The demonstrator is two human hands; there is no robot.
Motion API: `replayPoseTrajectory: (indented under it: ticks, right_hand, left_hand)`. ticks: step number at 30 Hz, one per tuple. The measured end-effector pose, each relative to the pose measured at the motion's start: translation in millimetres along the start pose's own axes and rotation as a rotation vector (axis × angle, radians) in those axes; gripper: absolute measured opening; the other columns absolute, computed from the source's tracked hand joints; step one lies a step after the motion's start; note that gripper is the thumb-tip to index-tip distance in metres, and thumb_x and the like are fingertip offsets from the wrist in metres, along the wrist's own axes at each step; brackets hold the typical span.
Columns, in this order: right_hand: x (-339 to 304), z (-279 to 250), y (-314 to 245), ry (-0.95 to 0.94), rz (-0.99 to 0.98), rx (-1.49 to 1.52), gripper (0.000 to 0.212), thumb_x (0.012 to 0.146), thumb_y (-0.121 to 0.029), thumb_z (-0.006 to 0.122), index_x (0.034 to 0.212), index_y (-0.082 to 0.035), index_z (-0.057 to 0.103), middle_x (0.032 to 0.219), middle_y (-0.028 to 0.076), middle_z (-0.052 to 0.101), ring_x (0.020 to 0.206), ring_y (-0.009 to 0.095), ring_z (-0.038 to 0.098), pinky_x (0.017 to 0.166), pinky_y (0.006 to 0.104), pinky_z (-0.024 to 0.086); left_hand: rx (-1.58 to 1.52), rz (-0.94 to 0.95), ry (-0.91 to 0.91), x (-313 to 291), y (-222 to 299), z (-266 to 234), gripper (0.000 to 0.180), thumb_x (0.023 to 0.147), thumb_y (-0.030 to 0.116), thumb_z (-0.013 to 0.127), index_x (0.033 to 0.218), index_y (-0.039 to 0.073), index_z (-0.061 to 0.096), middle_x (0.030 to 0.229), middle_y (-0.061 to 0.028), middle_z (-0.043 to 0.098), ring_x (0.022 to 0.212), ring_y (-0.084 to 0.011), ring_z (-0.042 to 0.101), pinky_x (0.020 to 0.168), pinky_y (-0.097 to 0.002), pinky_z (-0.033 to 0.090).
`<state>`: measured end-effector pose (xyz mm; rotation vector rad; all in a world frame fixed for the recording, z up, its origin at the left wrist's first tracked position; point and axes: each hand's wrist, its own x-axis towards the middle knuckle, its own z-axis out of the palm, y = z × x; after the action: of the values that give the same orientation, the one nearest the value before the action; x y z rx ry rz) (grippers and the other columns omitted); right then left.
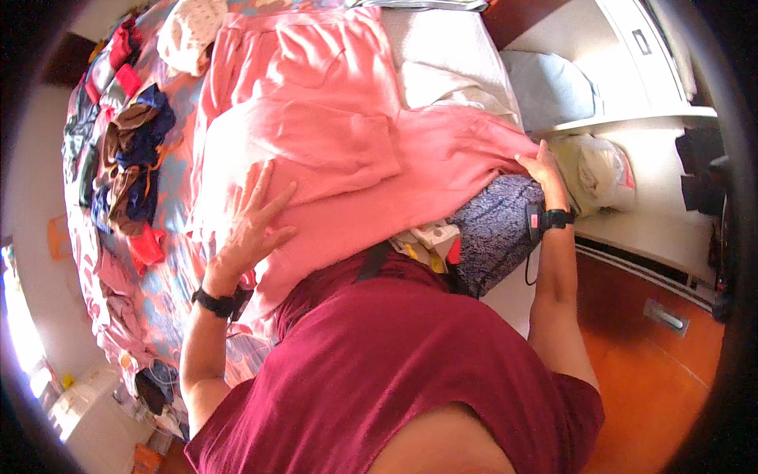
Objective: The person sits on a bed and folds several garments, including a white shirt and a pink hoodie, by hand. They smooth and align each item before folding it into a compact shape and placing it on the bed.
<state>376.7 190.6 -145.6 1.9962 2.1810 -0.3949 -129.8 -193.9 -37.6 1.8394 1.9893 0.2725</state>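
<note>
A pink long-sleeved top (pixel 308 71) lies spread on the bed in front of me, its waistband edge at the far end. One sleeve is folded across its middle, and the other stretches out to the right. My left hand (pixel 251 221) rests on the left near part of the top, its fingers spread and holding nothing. At the right, my right hand (pixel 543 167) grips the end of the outstretched sleeve (pixel 466 138), with the thumb pointing up. The fingers beneath the fabric are partly hidden. Dark bands circle both wrists.
Small clothes (pixel 130 158) are heaped along the bed's left side on a patterned bedspread (pixel 178 150). A white cloth (pixel 442 47) lies beyond the top. A dark blue mottled fabric item (pixel 501 229) sits below the right sleeve. Open shelves (pixel 632 122) with bundled bedding stand at the right.
</note>
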Motion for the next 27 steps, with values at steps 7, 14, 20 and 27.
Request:
replayPoseTrajectory:
  ticks: [7, 14, 20, 27]
  right_hand:
    - [14, -10, 45, -0.119, 0.143, 0.219, 0.099, 0.072, -0.041, 0.083, 0.144, 0.009, 0.039, 0.144, 0.03, 0.048, 0.135, 0.038, 0.048, 0.113, 0.0416, 0.038]
    - [21, 1, 64, -0.045, 0.127, 0.306, 0.091, 0.074, -0.038, 0.084, 0.142, 0.007, 0.044, 0.138, 0.024, 0.055, 0.127, 0.032, 0.054, 0.107, 0.0385, 0.043]
    - [25, -9, 62, -0.182, 0.141, 0.446, 0.034, 0.076, -0.026, 0.082, 0.091, 0.001, 0.069, 0.087, 0.006, 0.068, 0.082, 0.018, 0.061, 0.071, 0.036, 0.048]
    - [21, -24, 44, 0.275, 0.002, 0.68, 0.027, 0.08, -0.018, 0.072, 0.098, 0.002, 0.067, 0.084, 0.012, 0.069, 0.081, 0.023, 0.067, 0.073, 0.0383, 0.053]
  left_hand:
    - [-0.085, 0.005, 0.041, 1, 0, 10, 0.073, 0.083, 0.032, 0.074, 0.15, 0.02, 0.048, 0.166, -0.0193, 0.017, 0.152, -0.0431, 0.015, 0.122, -0.0552, 0.018]
    - [0.0, -0.002, 0.029, 3, 9, 5, 0.074, 0.082, 0.028, 0.074, 0.15, 0.021, 0.047, 0.166, -0.0167, 0.017, 0.153, -0.0412, 0.013, 0.122, -0.055, 0.018]
    - [0.068, -0.031, 0.014, -1, 7, 4, 0.073, 0.086, 0.038, 0.071, 0.152, 0.022, 0.045, 0.166, -0.016, 0.018, 0.153, -0.0411, 0.013, 0.121, -0.0592, 0.016]
    - [0.043, -0.015, 0.03, 0, 4, 8, 0.073, 0.088, 0.045, 0.068, 0.152, 0.022, 0.044, 0.166, -0.0159, 0.017, 0.153, -0.0404, 0.012, 0.121, -0.0602, 0.014]
